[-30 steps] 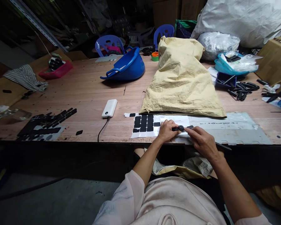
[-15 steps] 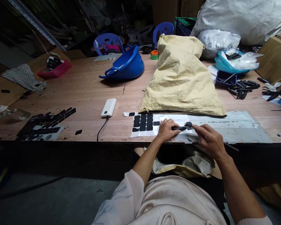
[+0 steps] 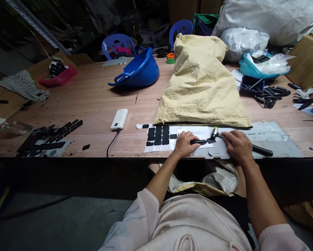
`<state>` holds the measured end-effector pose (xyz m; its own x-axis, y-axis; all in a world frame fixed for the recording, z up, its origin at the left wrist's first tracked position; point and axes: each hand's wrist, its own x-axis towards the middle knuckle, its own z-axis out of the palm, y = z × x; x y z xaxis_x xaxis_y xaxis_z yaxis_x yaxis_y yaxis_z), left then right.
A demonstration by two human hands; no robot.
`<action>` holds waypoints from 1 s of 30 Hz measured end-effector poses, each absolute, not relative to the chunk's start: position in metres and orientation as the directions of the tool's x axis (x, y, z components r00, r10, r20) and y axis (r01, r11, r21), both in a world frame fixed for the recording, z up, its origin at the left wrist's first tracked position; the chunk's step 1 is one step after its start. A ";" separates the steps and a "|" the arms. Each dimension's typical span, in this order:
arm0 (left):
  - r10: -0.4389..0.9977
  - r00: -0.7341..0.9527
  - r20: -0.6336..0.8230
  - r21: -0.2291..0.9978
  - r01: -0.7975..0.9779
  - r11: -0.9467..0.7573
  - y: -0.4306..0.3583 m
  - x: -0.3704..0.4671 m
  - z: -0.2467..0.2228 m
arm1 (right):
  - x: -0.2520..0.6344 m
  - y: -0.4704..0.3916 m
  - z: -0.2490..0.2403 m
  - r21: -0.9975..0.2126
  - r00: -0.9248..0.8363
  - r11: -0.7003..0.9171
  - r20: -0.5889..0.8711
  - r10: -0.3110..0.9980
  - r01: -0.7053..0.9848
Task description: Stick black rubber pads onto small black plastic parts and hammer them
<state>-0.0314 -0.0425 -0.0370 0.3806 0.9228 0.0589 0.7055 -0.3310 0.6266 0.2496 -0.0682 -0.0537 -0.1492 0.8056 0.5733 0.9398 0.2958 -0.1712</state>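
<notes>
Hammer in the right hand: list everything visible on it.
The small hammer has a pale yellow-green tip, a metallic-looking head, a slim shiny neck and a black handle, maybe rubber or plastic. The right hand grips it partway along. It slants over the grey sheet, head beside the black patch; whether they touch isn't clear.

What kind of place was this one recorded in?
Probably a small workshop or home assembly space: the right hand holds a small mallet at a long worktable, black tubular parts lie heaped beside a dark blue bin, and bulging sacks stand behind.
</notes>
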 end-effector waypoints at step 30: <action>0.956 -0.118 0.269 0.409 0.913 -0.003 -0.001 -0.100 -0.029 | 0.250 -0.067 -0.056 -0.153 -0.146 0.284 0.581 0.801 0.947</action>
<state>-0.0999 -0.0012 -0.0295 -0.1178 0.9558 0.2694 0.9127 -0.0027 0.4087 0.2497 -0.0674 -0.0559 -0.1459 0.8008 0.5809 0.9467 0.2835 -0.1530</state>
